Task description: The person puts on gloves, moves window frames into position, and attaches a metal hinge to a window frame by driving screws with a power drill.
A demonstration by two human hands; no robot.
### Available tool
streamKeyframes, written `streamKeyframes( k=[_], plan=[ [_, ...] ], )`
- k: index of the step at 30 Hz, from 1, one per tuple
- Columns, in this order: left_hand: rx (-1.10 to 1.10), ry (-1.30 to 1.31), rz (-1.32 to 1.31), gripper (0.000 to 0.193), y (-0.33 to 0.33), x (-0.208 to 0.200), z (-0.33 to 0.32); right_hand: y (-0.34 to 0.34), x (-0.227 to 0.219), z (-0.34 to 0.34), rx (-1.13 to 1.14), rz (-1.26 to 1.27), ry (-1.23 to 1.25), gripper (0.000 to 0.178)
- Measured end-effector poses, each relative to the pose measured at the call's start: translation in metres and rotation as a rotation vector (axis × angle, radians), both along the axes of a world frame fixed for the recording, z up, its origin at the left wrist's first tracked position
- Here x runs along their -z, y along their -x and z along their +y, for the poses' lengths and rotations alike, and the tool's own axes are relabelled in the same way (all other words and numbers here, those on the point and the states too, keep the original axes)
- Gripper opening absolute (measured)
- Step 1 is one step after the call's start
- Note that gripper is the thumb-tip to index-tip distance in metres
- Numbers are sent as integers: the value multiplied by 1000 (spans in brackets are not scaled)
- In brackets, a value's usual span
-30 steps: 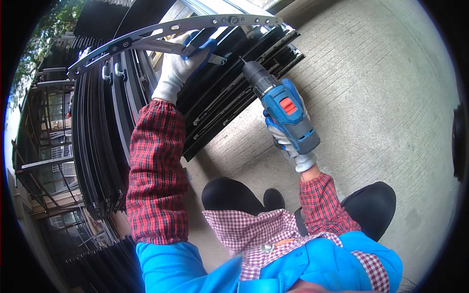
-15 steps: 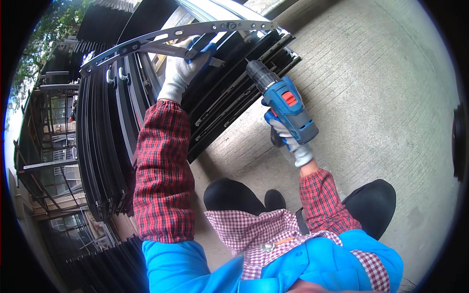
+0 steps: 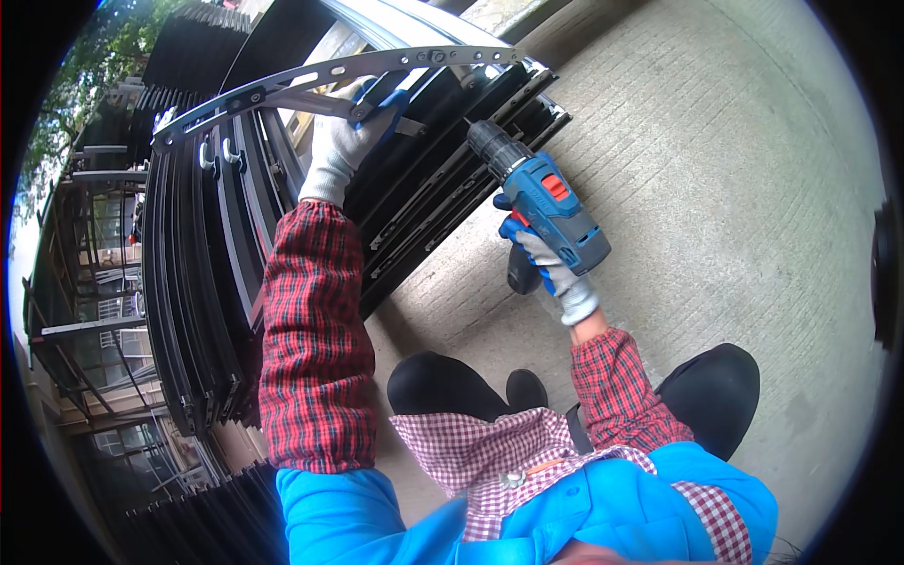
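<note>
My left hand, in a white glove with blue fingers, is closed at a long slotted metal window stay. The stay spans the top of a stack of black metal frames, its short link crossing over my fingers. My right hand, gloved the same way, grips a blue cordless drill with a red switch on top. The drill's chuck points up and left at the frames' near right edge. Whether its bit touches a frame cannot be made out.
More black frames stand in a dense row on the left, with white hooks near their upper ends. Light metal profiles lie at the top. Grooved concrete floor stretches to the right, below my bent knees.
The drill has shifted slightly left and down in the picture, with more of its handle showing. The stay and frames also sit a little further left. Both hands keep their hold.
</note>
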State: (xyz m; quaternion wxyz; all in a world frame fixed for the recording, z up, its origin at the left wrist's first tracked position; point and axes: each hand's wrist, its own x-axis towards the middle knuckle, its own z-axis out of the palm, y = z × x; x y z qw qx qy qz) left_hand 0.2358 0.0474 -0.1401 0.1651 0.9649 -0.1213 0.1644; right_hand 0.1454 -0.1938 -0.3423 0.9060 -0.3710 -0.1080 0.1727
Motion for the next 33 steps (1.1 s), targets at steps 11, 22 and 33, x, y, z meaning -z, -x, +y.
streamKeyframes(
  k=[11, 22, 33],
  plan=[
    [-28, 56, 75, 42, -4, -4, -18, 0, -35, -34, -153, 193, -150, 41],
    [-609, -349, 23, 35, 27, -24, -76, 1, -45, -39, -163, 243, -422, 33],
    [-73, 2305, 360, 32, 144, 80, -78, -5, -66, -62, -223, 189, -204, 25]
  ],
)
